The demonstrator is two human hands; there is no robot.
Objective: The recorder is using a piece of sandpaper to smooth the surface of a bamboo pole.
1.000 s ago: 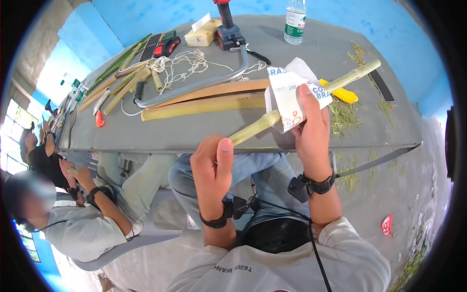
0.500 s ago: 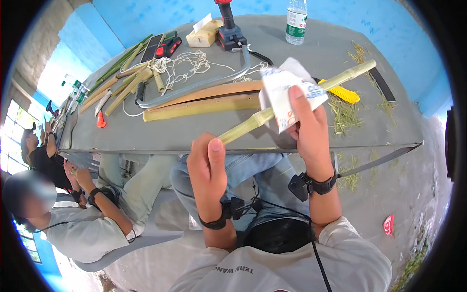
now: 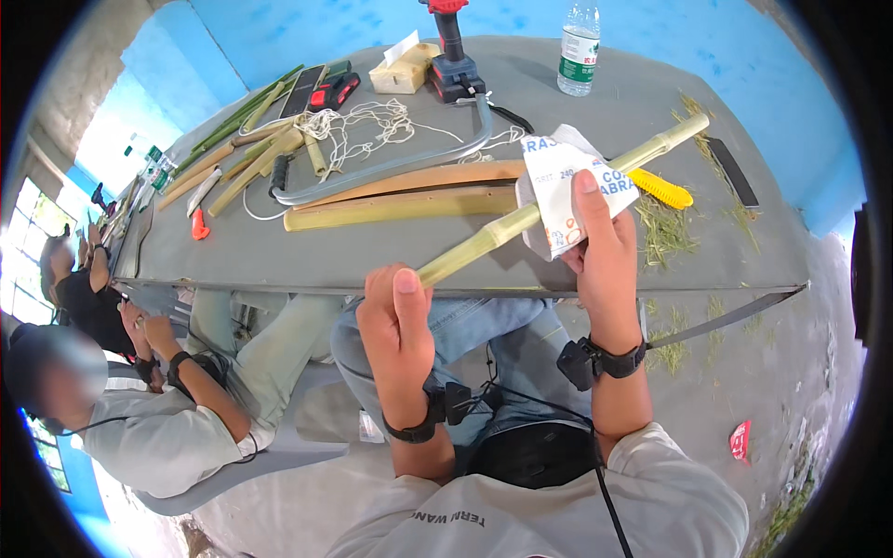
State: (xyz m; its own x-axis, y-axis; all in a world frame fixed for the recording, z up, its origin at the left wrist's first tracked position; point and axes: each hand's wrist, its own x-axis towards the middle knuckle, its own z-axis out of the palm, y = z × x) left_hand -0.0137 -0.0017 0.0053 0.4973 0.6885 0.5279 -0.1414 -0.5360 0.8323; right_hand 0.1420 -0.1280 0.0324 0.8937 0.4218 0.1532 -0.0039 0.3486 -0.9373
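- At far left we see two seated people beside the grey table.
- Our left hand is shut around the near end of one bamboo stick, which slants up and right over the table edge.
- Two split bamboo slats lie just behind it.
- Our right hand is closed, pressing one sandpaper sheet around the stick's middle (printed side facing us).
- Further right: one yellow handle; one bottle stands at the back.
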